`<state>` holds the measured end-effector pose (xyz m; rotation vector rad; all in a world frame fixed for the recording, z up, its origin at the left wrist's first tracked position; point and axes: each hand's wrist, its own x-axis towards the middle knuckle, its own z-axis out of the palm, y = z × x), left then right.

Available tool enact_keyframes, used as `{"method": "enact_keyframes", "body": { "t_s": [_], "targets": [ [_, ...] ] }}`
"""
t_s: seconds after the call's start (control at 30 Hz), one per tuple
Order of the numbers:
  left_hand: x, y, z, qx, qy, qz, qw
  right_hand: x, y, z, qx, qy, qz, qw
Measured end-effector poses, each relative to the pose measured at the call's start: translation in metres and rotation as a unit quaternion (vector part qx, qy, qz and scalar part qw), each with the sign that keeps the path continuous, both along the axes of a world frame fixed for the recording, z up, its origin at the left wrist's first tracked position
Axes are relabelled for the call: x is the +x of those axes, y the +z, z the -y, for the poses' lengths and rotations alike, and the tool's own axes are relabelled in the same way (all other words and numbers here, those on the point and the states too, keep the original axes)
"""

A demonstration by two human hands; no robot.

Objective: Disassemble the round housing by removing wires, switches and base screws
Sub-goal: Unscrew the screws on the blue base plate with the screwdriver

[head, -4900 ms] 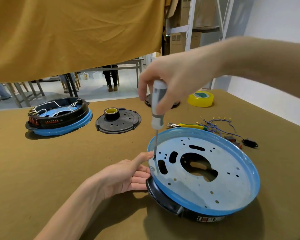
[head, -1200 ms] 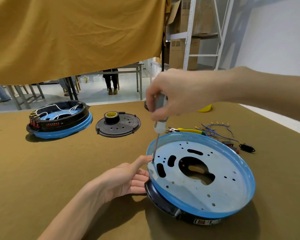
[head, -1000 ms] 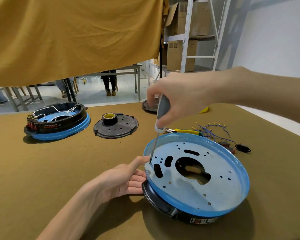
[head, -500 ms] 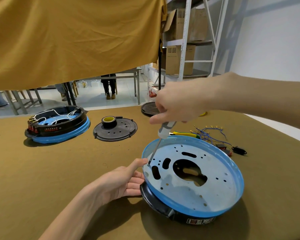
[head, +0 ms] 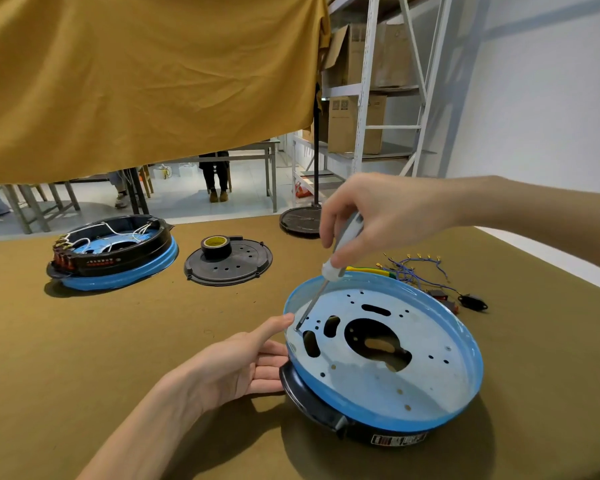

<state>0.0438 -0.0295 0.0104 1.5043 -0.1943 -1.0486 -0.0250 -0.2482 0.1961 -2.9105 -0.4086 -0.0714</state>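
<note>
The right hand point(head: 378, 223) grasps the screwdriver point(head: 340, 251), its tip at the housing point(head: 381, 355) rim; the left hand point(head: 236, 368) rests released against the edge, wires point(head: 416, 268) behind.

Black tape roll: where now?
Head view, centre-left: the black tape roll sits on the black perforated disc, between the far wired housing and the right hand.

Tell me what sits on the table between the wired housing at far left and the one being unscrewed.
In the head view, a black perforated disc carrying a tape roll lies between them.

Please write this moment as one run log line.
right hand: grips grey-handled screwdriver | tip: on round blue housing base | left hand: steadies rim
</note>
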Motion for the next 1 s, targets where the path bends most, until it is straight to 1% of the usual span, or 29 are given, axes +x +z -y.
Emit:
{"method": "enact_keyframes", "body": {
  "t_s": [0.07,0.1,0.17,0.2,0.23,0.27,0.3,0.33,0.37,0.4,0.5,0.53,0.6,0.63,0.67,0.73,0.8,0.83,0.9,0.93,1.0],
  "targets": [
    [0.000,0.000,0.000,-0.002,0.004,-0.003,1.000,-0.006,-0.005,0.014,0.050,-0.024,-0.007,0.998],
    [0.000,0.000,0.000,-0.003,0.005,-0.001,1.000,-0.010,-0.008,0.021,0.090,-0.036,-0.011,0.995],
    [0.001,-0.001,0.001,-0.001,0.005,0.007,1.000,-0.017,-0.018,0.038,0.213,-0.075,0.007,0.974],
    [0.001,-0.001,0.001,0.000,0.005,0.011,1.000,-0.020,-0.025,0.047,0.291,-0.107,0.025,0.950],
    [0.001,-0.002,0.001,-0.001,0.007,0.014,1.000,-0.023,-0.034,0.056,0.381,-0.143,0.025,0.913],
    [0.000,-0.003,0.002,-0.004,0.012,0.016,1.000,-0.025,-0.043,0.062,0.475,-0.177,-0.002,0.862],
    [0.000,-0.003,0.002,-0.008,0.019,0.019,1.000,-0.027,-0.054,0.066,0.558,-0.208,-0.053,0.802],
    [0.000,-0.004,0.003,-0.012,0.026,0.021,0.999,-0.030,-0.065,0.068,0.614,-0.230,-0.111,0.747],
    [-0.001,-0.004,0.004,-0.013,0.032,0.024,0.999,-0.034,-0.076,0.069,0.649,-0.242,-0.156,0.704],
    [-0.001,-0.005,0.004,-0.013,0.039,0.029,0.999,-0.037,-0.086,0.070,0.680,-0.242,-0.183,0.667],
    [-0.002,-0.005,0.006,-0.013,0.058,0.033,0.998,-0.042,-0.107,0.072,0.777,-0.195,-0.178,0.571],
    [-0.001,-0.004,0.006,-0.014,0.066,0.032,0.997,-0.043,-0.110,0.073,0.800,-0.177,-0.165,0.550],
    [0.002,-0.003,0.004,-0.015,0.087,0.036,0.995,-0.044,-0.116,0.078,0.823,-0.171,-0.135,0.525],
    [0.004,-0.002,0.002,-0.012,0.100,0.042,0.994,-0.044,-0.118,0.082,0.827,-0.171,-0.123,0.522],
    [0.006,-0.001,-0.001,-0.005,0.114,0.050,0.992,-0.046,-0.120,0.084,0.824,-0.167,-0.112,0.530],
    [0.014,0.000,-0.008,0.015,0.139,0.065,0.988,-0.047,-0.126,0.092,0.801,-0.173,-0.067,0.569],
    [0.021,0.002,-0.016,0.027,0.167,0.064,0.983,-0.045,-0.137,0.102,0.731,-0.232,0.014,0.642],
    [0.023,0.003,-0.019,0.028,0.182,0.059,0.981,-0.045,-0.143,0.105,0.676,-0.277,0.055,0.681],
    [0.026,0.005,-0.022,0.022,0.210,0.046,0.976,-0.044,-0.159,0.109,0.546,-0.356,0.109,0.751],
    [0.027,0.006,-0.024,0.018,0.221,0.041,0.974,-0.043,-0.169,0.111,0.489,-0.369,0.121,0.781],
    [0.029,0.007,-0.026,0.010,0.243,0.036,0.969,-0.044,-0.190,0.111,0.400,-0.353,0.123,0.837]
  ]
}}
